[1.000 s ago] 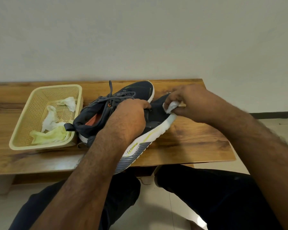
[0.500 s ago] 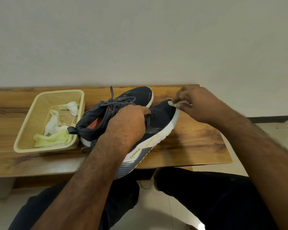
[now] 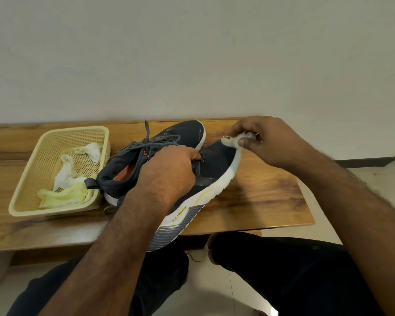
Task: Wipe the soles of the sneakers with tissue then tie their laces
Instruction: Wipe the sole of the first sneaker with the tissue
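Our left hand curls over the laced upper of a navy sneaker, gripping it tilted, heel past the near edge of the bench. Our right hand pinches a crumpled white tissue against the toe end of its white sole. The second sneaker lies just behind, laces loose, on the wooden bench, its heel against a cream plastic basket holding used tissues. A plain pale wall rises behind the bench; pale tiled floor shows between our dark-trousered knees.
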